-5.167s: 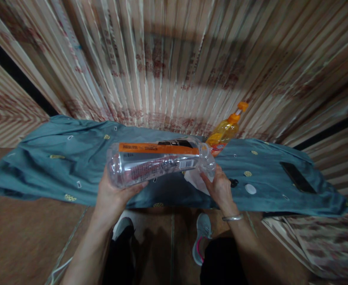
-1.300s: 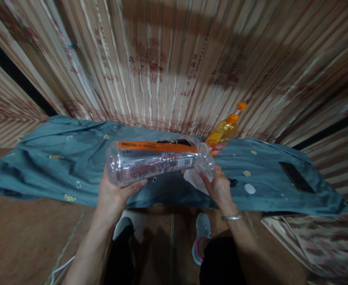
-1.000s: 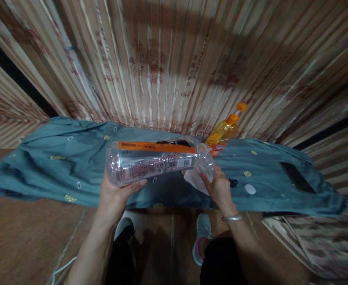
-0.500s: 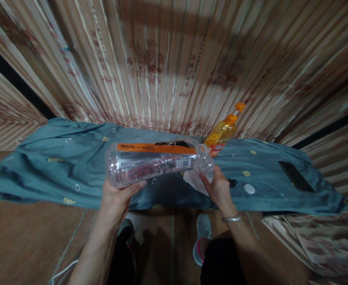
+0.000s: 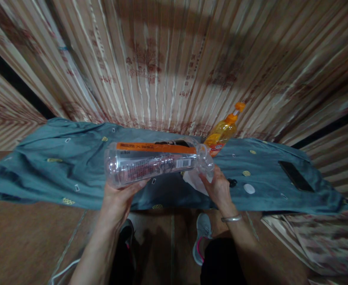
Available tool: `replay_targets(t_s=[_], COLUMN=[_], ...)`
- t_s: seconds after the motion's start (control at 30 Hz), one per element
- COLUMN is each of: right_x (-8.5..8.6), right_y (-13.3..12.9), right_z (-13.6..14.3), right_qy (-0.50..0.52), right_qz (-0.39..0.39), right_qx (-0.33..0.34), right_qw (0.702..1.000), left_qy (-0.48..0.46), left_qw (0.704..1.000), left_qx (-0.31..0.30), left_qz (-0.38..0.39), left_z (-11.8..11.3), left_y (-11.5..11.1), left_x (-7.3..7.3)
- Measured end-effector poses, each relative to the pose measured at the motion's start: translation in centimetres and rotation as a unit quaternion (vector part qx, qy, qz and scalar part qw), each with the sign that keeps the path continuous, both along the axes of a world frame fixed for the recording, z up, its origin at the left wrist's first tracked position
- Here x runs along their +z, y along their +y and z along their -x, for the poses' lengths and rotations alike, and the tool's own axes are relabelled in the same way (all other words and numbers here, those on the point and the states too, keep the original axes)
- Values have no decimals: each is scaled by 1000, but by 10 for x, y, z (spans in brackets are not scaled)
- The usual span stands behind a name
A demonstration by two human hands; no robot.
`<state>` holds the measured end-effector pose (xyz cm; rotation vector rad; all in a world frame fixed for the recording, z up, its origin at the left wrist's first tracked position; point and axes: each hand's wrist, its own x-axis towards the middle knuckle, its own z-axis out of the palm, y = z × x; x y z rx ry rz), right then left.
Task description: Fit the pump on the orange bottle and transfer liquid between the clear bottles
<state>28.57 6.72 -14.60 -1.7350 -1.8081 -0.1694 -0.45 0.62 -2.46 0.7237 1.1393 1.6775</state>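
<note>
A large clear plastic bottle point(image 5: 159, 160) with an orange, black and silver label lies sideways in the air above the cloth. My left hand point(image 5: 119, 198) is closed around its base end from below, thumb along the near side. At the neck end, my right hand point(image 5: 218, 188) pinches a thin, whitish sheet point(image 5: 194, 182), tissue-like, against or beside the bottle's neck. Part of what those fingers hold is see-through and hard to make out. Just beyond the neck stands an orange pump bottle point(image 5: 221, 134) with yellow liquid inside.
A teal patterned cloth point(image 5: 73, 158) covers the long narrow surface. Right of my hand lie a small black item point(image 5: 232, 183), a white disc point(image 5: 249, 189) and a dark phone point(image 5: 295, 176). Behind hangs a pleated curtain point(image 5: 162, 71). A white cable point(image 5: 65, 271) runs along the floor.
My left hand has shifted very slightly along the base of the bottle. The bottle and my right hand stay almost where they were.
</note>
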Motion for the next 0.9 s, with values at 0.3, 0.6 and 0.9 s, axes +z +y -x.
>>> replay_targets(t_s=[0.3, 0.6, 0.9], right_x=[-1, 1, 1], right_y=[-1, -1, -1], right_z=[0, 1, 0], right_qy=[-9, -2, -6], right_qz=[-4, -16, -8], right_qx=[-7, 10, 9], right_qw=[1000, 1000, 1000], left_qy=[-16, -42, -51], left_qw=[1000, 999, 999], left_qx=[-22, -5, -5], left_qz=[4, 9, 2], left_z=[1, -2, -4], left_y=[-1, -1, 0], left_x=[-5, 0, 1])
